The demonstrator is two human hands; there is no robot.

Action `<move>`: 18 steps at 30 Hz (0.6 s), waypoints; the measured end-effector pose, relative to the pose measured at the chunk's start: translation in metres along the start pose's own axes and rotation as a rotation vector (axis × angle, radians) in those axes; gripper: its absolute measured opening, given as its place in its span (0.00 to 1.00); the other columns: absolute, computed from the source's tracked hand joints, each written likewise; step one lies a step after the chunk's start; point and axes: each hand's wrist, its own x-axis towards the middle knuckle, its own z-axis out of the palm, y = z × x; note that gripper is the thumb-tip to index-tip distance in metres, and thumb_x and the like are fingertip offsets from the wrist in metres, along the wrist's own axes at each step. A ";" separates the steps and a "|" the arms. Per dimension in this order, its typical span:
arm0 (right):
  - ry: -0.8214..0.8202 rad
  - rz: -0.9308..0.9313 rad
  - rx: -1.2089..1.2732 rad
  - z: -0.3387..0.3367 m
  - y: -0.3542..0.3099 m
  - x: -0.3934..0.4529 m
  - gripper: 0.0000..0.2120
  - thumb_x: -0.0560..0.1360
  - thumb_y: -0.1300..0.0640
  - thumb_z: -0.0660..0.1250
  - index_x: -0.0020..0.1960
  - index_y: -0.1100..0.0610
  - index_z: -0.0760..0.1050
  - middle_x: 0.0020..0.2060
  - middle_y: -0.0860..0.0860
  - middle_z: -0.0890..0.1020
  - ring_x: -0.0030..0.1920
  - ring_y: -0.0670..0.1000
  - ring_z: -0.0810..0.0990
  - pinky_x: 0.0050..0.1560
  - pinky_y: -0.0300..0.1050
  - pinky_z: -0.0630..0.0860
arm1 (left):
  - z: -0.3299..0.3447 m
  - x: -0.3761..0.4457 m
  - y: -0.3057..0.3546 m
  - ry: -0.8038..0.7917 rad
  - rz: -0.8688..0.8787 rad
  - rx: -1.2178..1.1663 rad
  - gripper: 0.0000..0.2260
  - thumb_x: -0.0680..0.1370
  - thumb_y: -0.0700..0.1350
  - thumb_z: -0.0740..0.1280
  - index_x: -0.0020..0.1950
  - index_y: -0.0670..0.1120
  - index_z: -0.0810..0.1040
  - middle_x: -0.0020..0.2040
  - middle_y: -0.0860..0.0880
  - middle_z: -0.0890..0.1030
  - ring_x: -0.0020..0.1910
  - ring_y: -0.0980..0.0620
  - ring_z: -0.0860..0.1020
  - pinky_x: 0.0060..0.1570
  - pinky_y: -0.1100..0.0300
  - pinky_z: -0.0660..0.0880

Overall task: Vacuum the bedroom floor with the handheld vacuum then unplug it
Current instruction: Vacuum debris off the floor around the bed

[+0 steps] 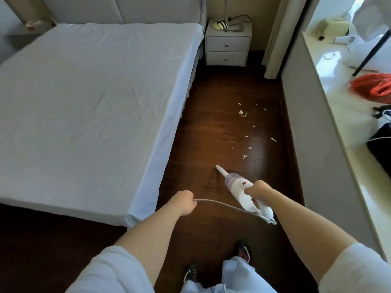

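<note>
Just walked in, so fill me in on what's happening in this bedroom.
A person stands between the bed and the window ledge. The right hand grips the vacuum, nozzle aimed at the floor. The left hand holds its cord. White scraps still lie ahead, not yet picked up.

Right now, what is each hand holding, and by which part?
Right hand grips the white handheld vacuum by its rear handle; left hand holds its grey power cord partway along.
</note>
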 end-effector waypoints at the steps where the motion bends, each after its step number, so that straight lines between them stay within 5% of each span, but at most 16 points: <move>1: 0.018 -0.026 0.011 -0.001 0.003 0.000 0.16 0.77 0.62 0.62 0.62 0.69 0.74 0.56 0.65 0.80 0.44 0.59 0.80 0.39 0.46 0.74 | 0.000 0.001 0.003 0.001 0.011 0.006 0.10 0.80 0.47 0.61 0.54 0.43 0.77 0.47 0.48 0.77 0.41 0.54 0.73 0.38 0.65 0.68; 4: 0.051 0.051 -0.042 -0.007 0.015 -0.003 0.17 0.79 0.59 0.60 0.66 0.65 0.72 0.60 0.60 0.79 0.59 0.58 0.79 0.53 0.45 0.78 | 0.000 0.009 0.019 -0.008 0.047 0.017 0.09 0.80 0.47 0.61 0.53 0.43 0.77 0.50 0.47 0.78 0.41 0.53 0.73 0.39 0.64 0.69; 6: 0.095 0.083 -0.042 -0.012 0.023 -0.006 0.18 0.80 0.58 0.59 0.67 0.64 0.72 0.60 0.58 0.79 0.61 0.56 0.79 0.60 0.45 0.76 | -0.001 0.012 0.029 -0.010 0.071 0.019 0.09 0.80 0.47 0.61 0.53 0.43 0.77 0.51 0.46 0.79 0.42 0.53 0.73 0.42 0.63 0.69; 11: 0.119 0.030 0.095 -0.030 0.049 0.003 0.15 0.77 0.63 0.62 0.60 0.69 0.75 0.55 0.66 0.81 0.53 0.64 0.82 0.40 0.47 0.74 | -0.001 0.017 0.051 -0.020 0.104 0.021 0.10 0.80 0.47 0.61 0.55 0.44 0.77 0.52 0.46 0.79 0.45 0.51 0.76 0.46 0.62 0.72; 14: 0.135 0.045 0.119 -0.044 0.056 0.005 0.15 0.76 0.63 0.62 0.61 0.69 0.75 0.54 0.66 0.81 0.31 0.54 0.77 0.30 0.42 0.73 | -0.001 0.020 0.058 -0.027 0.109 0.020 0.10 0.80 0.46 0.61 0.56 0.44 0.77 0.53 0.45 0.79 0.49 0.50 0.78 0.48 0.61 0.73; 18: 0.162 0.077 0.129 -0.054 0.057 0.001 0.15 0.77 0.64 0.62 0.62 0.70 0.74 0.39 0.60 0.78 0.27 0.51 0.71 0.28 0.41 0.70 | -0.002 0.021 0.061 -0.023 0.108 0.012 0.10 0.80 0.46 0.61 0.57 0.43 0.77 0.53 0.45 0.79 0.50 0.50 0.78 0.47 0.62 0.73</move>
